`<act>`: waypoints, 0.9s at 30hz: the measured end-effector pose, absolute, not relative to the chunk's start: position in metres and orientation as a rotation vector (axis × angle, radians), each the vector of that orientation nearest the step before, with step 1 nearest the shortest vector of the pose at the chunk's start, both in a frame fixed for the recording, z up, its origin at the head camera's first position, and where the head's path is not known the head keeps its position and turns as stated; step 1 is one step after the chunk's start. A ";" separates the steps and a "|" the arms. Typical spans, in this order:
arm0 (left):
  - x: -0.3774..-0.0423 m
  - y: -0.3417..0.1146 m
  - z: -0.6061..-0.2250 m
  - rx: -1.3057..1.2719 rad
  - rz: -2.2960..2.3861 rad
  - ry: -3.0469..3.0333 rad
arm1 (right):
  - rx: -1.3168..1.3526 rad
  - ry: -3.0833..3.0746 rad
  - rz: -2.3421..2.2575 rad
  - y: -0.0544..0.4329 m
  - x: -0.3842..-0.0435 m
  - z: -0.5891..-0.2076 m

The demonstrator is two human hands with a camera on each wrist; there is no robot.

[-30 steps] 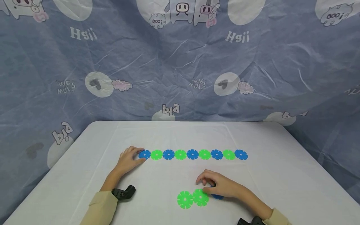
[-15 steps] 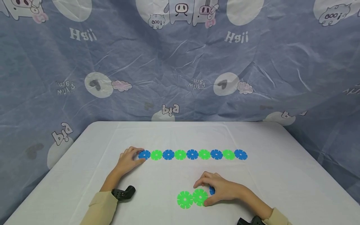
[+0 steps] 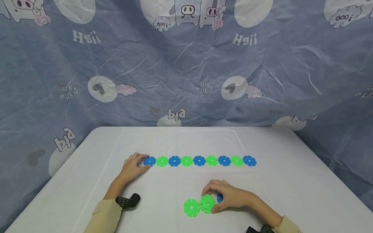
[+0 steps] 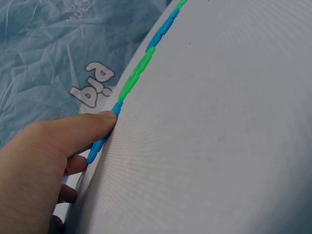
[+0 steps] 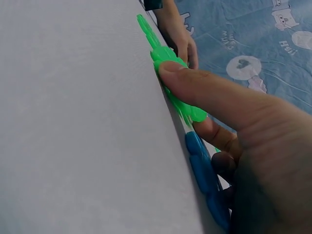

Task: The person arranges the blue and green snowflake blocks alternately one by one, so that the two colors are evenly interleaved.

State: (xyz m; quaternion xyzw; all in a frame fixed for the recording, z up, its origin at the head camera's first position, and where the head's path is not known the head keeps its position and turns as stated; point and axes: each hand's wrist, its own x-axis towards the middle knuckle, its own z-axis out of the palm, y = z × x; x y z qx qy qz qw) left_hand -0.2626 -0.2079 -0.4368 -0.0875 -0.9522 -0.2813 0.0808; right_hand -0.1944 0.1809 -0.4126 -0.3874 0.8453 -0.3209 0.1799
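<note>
At the left end of a row of alternating blue and green notched plastic discs, my left hand [image 3: 133, 166] holds the end blue disc [image 3: 150, 161] between thumb and fingers. The left wrist view shows the thumb against that disc's edge. Lower on the table, my right hand [image 3: 228, 195] pinches a green disc [image 3: 208, 204] by its edges. In the right wrist view this green disc [image 5: 170, 54] looks tilted. Another green disc [image 3: 191, 207] lies just left of it. Beneath the right hand is a blue disc [image 3: 220, 197], mostly hidden in the head view.
The row extends rightward to a blue disc [image 3: 249, 160]. A white cloth [image 3: 163, 194] covers the table. Behind it hangs a blue-grey printed curtain [image 3: 163, 64]. Black devices are strapped to both wrists, one on the left wrist [image 3: 128, 201].
My right thumb has come down to the green disc's lower edge and the fingers have closed on its far edge. That disc has tilted. The left hand has stayed in place.
</note>
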 end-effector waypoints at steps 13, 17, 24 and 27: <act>-0.262 -0.208 -0.438 -0.272 -0.845 -2.827 | -0.949 2.264 -1.053 0.180 -0.195 -0.406; -0.262 -0.208 -0.438 -0.273 -0.849 -2.825 | -0.958 2.230 -1.087 0.180 -0.198 -0.407; -0.263 -0.208 -0.438 -0.267 -0.842 -2.835 | -0.977 2.190 -1.161 0.184 -0.202 -0.409; -0.264 -0.208 -0.438 -0.261 -0.841 -2.841 | -0.953 2.202 -1.170 0.188 -0.205 -0.406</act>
